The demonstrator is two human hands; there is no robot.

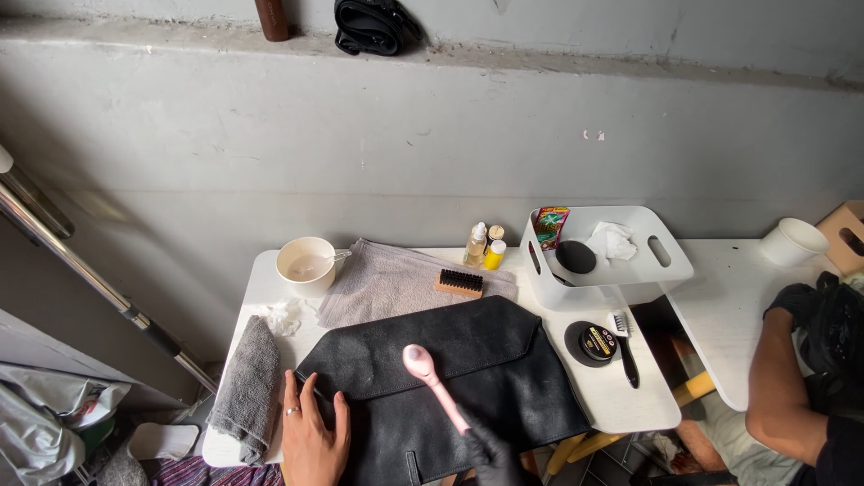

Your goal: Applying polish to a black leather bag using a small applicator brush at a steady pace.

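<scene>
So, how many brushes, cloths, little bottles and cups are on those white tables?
Brushes: 3 - wooden block brush, black-handled white-bristled brush, pink long-handled brush in the gloved right hand
Cloths: 2 - flat grey towel, rolled grey towel
Small bottles: 3
Cups: 2
Total: 10

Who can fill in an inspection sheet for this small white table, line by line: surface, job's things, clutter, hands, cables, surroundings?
Surface: white table, mostly covered.
Job's things: black leather bag lying flat; pink brush over it.
Clutter: grey towel, wooden brush, cup, rolled cloth, polish tin, white basket.
Hands: left hand bare, flat on bag; right hand black-gloved, gripping the brush handle.
Cables: nothing seen.
Surroundings: grey wall; another person's arm at the right.
</scene>
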